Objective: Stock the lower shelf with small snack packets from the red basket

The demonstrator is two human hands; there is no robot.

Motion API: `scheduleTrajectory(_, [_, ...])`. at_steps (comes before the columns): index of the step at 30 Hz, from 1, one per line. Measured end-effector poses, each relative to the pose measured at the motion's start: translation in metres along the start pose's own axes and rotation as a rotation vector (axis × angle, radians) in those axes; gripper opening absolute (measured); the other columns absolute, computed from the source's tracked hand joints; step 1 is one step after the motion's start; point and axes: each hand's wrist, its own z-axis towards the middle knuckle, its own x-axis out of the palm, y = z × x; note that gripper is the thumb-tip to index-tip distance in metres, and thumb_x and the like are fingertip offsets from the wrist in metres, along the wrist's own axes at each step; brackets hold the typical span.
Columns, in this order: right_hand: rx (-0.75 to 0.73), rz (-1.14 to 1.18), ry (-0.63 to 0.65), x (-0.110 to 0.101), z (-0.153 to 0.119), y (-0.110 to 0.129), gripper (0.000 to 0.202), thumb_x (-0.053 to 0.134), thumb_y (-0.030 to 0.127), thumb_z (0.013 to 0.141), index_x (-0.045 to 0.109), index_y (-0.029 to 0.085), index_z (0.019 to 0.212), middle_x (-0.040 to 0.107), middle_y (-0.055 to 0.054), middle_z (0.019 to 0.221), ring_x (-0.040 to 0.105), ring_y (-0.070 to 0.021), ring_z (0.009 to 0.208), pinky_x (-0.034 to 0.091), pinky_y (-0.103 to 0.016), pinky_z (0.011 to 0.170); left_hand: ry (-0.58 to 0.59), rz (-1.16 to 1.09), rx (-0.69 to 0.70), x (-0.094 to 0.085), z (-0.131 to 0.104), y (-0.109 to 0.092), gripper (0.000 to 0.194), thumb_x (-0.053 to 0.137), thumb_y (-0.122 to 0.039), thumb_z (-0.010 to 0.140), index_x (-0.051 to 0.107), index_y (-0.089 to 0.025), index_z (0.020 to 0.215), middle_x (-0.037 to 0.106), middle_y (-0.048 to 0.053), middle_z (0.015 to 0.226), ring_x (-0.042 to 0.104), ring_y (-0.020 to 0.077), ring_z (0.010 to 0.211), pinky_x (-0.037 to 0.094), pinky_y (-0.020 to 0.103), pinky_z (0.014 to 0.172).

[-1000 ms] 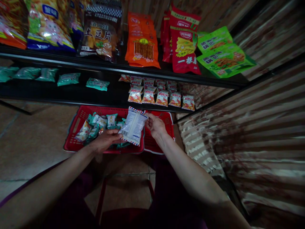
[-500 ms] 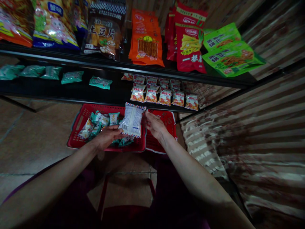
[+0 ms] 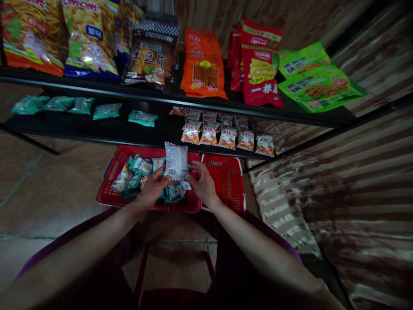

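Observation:
A small snack packet (image 3: pixel 176 161), back side up with printed text and a barcode, is held above a red basket (image 3: pixel 108 183). My left hand (image 3: pixel 153 189) is closed on its lower left corner, thumb on top. At the packet's right edge is my right hand (image 3: pixel 204 184), its fingers bent against that side; the exact grip is partly hidden. Below, the basket contains several teal snack packets (image 3: pixel 174 192) and some white-and-orange ones (image 3: pixel 122 178).
A second red basket (image 3: pixel 226 183) stands at the right. On the black lower shelf (image 3: pixel 161 135) are rows of small orange-and-white packets (image 3: pixel 227 137) and a line of teal packets (image 3: pixel 107 111). Larger snack bags (image 3: pixel 206 69) fill the upper shelf. A striped curtain (image 3: pixel 322 185) hangs at the right.
The packet has turned more upright between my hands. My right hand has come in closer against its lower right side. The view has shifted slightly, so the shelves appear lower and further right.

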Motion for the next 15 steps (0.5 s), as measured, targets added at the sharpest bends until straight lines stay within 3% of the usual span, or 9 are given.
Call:
scheduleTrajectory(4, [0.027,-0.040,0.141,0.005,-0.006,-0.002,0.041,0.074,0.022,0.063,0.067,0.029,0.102,0.067,0.000,0.099,0.060,-0.0155,0.094,0.045,-0.028,0.088,-0.084,0.249,0.091,0.004,0.000,0.003,0.054,0.066,-0.019,0.070,0.057,-0.019,0.123,0.066,-0.003,0.063,0.057,0.0150,0.060,0.042,0.024,0.062])
scheduleTrajectory(8, [0.131,0.081,0.161,0.006,-0.007,-0.001,0.041,0.074,0.028,0.065,0.067,0.030,0.105,0.068,0.000,0.103,0.059,-0.0169,0.104,0.045,-0.030,0.092,-0.090,0.378,0.147,0.004,0.001,0.006,0.055,0.065,-0.020,0.071,0.056,-0.020,0.125,0.064,-0.004,0.060,0.052,0.0143,0.053,0.039,0.024,0.058])
scheduleTrajectory(15, [0.185,0.101,0.151,0.002,-0.005,0.001,0.041,0.076,0.025,0.064,0.068,0.030,0.104,0.067,0.001,0.109,0.058,-0.0182,0.110,0.040,-0.034,0.100,-0.006,0.327,0.128,0.001,0.003,0.013,0.054,0.061,-0.024,0.076,0.051,-0.019,0.129,0.070,0.002,0.074,0.064,0.0192,0.074,0.046,0.026,0.071])
